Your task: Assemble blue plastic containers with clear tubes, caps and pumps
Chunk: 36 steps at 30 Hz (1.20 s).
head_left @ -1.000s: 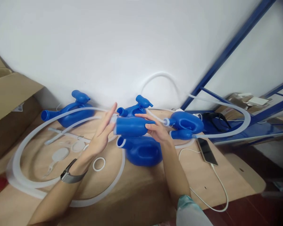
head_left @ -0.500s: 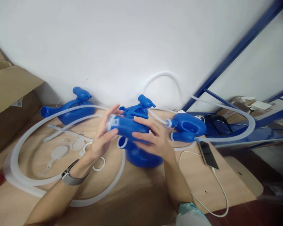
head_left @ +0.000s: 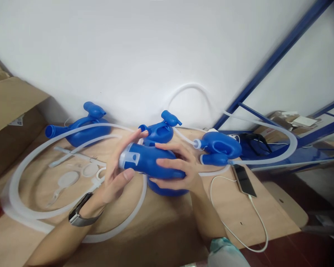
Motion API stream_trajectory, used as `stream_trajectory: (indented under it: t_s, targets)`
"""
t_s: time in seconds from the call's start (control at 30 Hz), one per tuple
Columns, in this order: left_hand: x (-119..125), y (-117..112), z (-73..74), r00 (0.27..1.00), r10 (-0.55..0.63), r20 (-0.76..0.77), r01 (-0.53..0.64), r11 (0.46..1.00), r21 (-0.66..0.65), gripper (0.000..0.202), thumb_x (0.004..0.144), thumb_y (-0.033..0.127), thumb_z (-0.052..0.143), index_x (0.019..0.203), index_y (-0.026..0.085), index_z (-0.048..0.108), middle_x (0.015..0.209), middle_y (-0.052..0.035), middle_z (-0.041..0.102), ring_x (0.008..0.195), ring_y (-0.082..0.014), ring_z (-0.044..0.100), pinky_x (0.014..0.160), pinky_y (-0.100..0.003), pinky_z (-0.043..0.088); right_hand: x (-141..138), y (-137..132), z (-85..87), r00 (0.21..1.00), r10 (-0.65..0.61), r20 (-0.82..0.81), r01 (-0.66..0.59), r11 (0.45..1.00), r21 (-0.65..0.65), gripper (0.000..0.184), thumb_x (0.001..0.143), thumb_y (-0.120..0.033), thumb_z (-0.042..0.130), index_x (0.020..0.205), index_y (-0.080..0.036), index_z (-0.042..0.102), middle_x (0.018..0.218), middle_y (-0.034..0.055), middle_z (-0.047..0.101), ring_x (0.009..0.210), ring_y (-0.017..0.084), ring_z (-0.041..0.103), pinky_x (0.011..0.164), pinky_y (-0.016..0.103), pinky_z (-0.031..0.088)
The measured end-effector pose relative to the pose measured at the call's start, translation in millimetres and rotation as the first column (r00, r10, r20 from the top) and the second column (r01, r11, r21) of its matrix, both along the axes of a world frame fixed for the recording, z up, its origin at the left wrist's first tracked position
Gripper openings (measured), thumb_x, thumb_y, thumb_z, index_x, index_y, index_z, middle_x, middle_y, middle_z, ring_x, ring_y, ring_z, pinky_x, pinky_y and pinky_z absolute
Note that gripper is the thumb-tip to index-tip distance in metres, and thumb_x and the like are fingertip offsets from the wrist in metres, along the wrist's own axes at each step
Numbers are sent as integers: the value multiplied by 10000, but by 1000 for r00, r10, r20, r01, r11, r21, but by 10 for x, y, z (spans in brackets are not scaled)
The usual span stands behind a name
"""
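Observation:
A blue rounded plastic urinal head (head_left: pixel 153 161) with a translucent cap (head_left: pixel 125 157) on its left end is in front of me, lying crosswise. My right hand (head_left: pixel 180 167) wraps its fingers round the blue body from the right. My left hand (head_left: pixel 115 167) has its palm against the cap, fingers stretched above and thumb below, spread apart. Underneath, a blue urinal bottle (head_left: pixel 168 190) rests on the table, mostly hidden by the head and my hands. Just behind stands another blue bottle (head_left: pixel 160 131) with a similar head on top.
Long translucent tubing (head_left: pixel 13 185) loops round the left side of the table (head_left: pixel 161 230). White caps (head_left: pixel 68 180) and rings lie inside it. More blue bottles stand left (head_left: pixel 86 129) and right (head_left: pixel 221 144). A phone (head_left: pixel 244 180) with a cable lies right; a cardboard box (head_left: pixel 16 96) stands left.
The head has come a little lower and nearer, covering more of the bottle beneath. My left thumb has left the cap's side and the palm now meets its end.

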State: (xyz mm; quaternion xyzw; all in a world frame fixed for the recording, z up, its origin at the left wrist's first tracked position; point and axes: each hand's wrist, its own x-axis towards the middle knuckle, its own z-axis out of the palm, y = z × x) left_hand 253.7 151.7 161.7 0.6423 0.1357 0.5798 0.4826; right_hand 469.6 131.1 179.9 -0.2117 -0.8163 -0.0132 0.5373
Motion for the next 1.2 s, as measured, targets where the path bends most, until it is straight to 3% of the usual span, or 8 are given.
stream_trajectory:
  t_s: [0.23, 0.47, 0.57, 0.67, 0.8, 0.87, 1.03, 1.2]
  targets:
    - [12, -84, 46, 976, 181, -117, -159, 971, 179, 680, 924, 540, 718, 1537, 318, 524, 1524, -100, 579, 1505, -387, 444, 1288, -609, 309, -26, -103, 63, 969, 57, -241, -149, 912, -382, 496, 755, -401, 936, 1179, -277, 710, 1257, 68, 750, 1174, 277, 734, 1044, 467, 604]
    - [38, -1, 21, 924, 359, -136, -192, 740, 645, 585, 875, 465, 746, 1431, 346, 610, 1462, -108, 561, 1432, -418, 508, 1204, -667, 401, 37, 132, -46, 797, 6, -604, -583, 268, -767, 504, 690, -515, 907, 1042, -242, 670, 1014, 37, 788, 774, 209, 760, 650, 317, 627]
    - [-42, 32, 70, 906, 381, -181, -133, 666, 734, 471, 825, 515, 812, 1251, 350, 699, 1345, -89, 629, 1303, -381, 603, 1135, -621, 477, 63, 227, -99, 783, 84, -616, -620, 171, -766, 539, 690, -537, 894, 1076, -234, 671, 1128, 69, 784, 819, 229, 776, 667, 331, 642]
    - [-119, 49, 151, 869, 434, -238, -145, 682, 717, 310, 936, 540, 696, 1144, 311, 713, 1245, -96, 673, 1195, -342, 641, 1062, -567, 523, 65, 189, -78, 848, 183, -498, -530, 309, -789, 653, 778, -629, 834, 1270, -239, 657, 1251, 111, 754, 1042, 299, 773, 826, 407, 664]
    - [-130, 84, 217, 795, 549, -258, -442, 816, 373, 336, 1088, 517, 464, 1112, 250, 667, 1119, -80, 701, 1062, -275, 647, 982, -456, 524, 13, 103, -52, 948, 95, -305, -254, 804, -538, 816, 874, -679, 758, 1546, -305, 485, 1524, 135, 593, 1382, 342, 616, 1133, 533, 539]
    - [-104, 120, 199, 791, 534, -297, -524, 843, 122, 370, 1087, 563, 460, 1072, 245, 649, 1056, -54, 694, 1008, -254, 643, 918, -405, 527, -4, 104, -70, 993, 27, -118, -65, 939, -339, 745, 904, -675, 727, 1524, -309, 533, 1564, 129, 554, 1428, 347, 573, 1196, 564, 473]
    - [-15, 168, 105, 901, 276, -335, -365, 899, -240, 436, 1040, 654, 507, 1114, 251, 656, 1070, -31, 676, 911, -217, 631, 749, -317, 530, 8, 207, -268, 975, -95, 202, 118, 987, -109, 797, 832, -809, 692, 1421, -271, 674, 1486, 144, 631, 1332, 383, 641, 1153, 547, 514]
    - [110, 53, 120, 855, 389, -342, -435, 898, -66, 352, 1075, 547, 488, 1066, 242, 664, 1047, -41, 702, 1029, -245, 640, 911, -363, 514, -35, 326, -457, 978, -171, 118, 190, 964, -185, 686, 854, -617, 802, 1419, -251, 671, 1341, 138, 722, 1201, 329, 722, 1043, 448, 586]
